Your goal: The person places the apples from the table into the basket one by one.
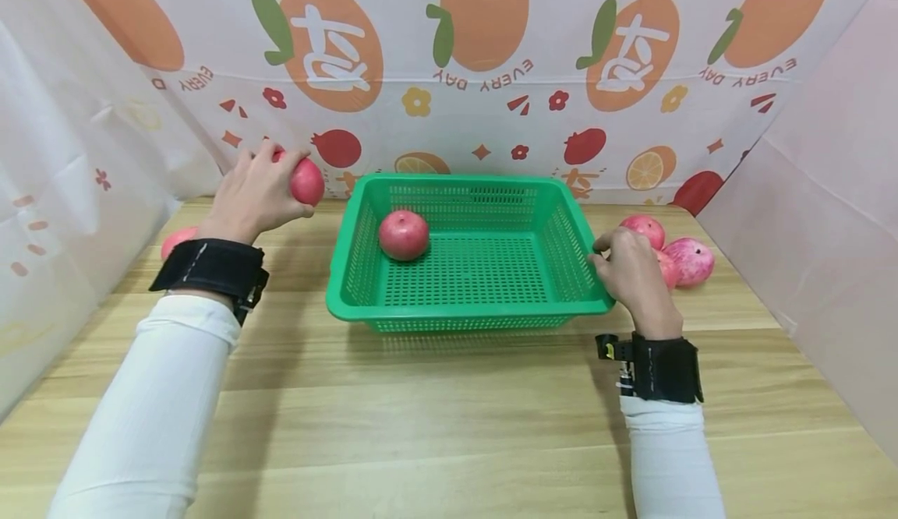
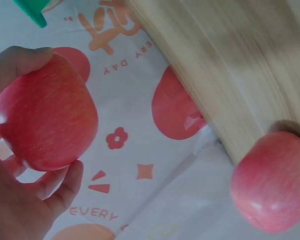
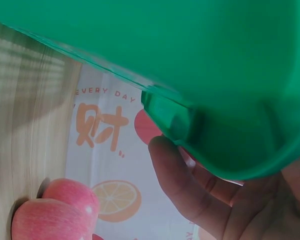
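My left hand (image 1: 245,195) is raised left of the green basket (image 1: 463,312) and grips a red apple (image 2: 50,112), its thumb and fingertips spread round the sides. Inside the basket, near its left wall, sits one red round fruit (image 1: 403,235). My right hand (image 1: 634,270) holds the basket's right rim. In the right wrist view, fingers (image 3: 177,175) curl under the green rim (image 3: 240,172), and the basket hides part of the hand.
Another apple (image 2: 272,182) lies on the wooden table (image 1: 449,425) behind my left wrist. Right of my right hand are a red apple (image 1: 644,231), a partly hidden one (image 1: 669,268) and a streaked pink fruit (image 1: 691,260). A fruit-printed curtain (image 1: 484,121) stands behind.
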A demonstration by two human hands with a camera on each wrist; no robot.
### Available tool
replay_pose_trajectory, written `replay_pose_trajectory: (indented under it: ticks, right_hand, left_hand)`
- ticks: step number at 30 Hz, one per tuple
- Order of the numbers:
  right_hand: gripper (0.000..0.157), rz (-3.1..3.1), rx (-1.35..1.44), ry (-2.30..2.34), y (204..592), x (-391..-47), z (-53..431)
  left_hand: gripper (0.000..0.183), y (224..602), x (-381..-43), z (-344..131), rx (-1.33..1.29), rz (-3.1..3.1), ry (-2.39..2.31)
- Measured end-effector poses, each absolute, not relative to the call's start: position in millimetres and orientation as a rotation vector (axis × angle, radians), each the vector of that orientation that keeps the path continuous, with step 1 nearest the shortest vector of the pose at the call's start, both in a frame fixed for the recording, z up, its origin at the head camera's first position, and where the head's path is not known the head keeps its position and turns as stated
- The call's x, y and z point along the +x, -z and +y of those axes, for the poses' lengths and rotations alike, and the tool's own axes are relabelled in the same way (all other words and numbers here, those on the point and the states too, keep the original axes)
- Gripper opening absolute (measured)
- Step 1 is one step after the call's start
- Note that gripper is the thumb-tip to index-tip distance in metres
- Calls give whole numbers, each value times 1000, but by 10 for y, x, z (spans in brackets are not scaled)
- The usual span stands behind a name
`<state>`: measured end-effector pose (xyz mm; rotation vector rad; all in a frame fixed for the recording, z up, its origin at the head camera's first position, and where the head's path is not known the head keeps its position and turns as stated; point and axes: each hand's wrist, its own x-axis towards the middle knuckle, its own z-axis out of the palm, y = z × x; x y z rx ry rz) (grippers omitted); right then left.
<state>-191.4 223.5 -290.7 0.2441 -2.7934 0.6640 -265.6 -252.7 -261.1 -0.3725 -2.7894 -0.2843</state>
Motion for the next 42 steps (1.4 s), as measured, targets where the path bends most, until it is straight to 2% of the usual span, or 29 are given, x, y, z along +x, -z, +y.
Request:
replay_pose_trajectory:
  ticks: [26, 42]
  right_hand:
    - [20, -2795, 234, -658, 2901, -1926, 2213]
    - [20, -2794, 236, -669, 2911, -1919, 2225]
  left_hand:
    - [76, 2307, -2599, -2056, -507, -2726, 269]
    - [74, 2243, -2615, -1795, -648, -2713, 343]
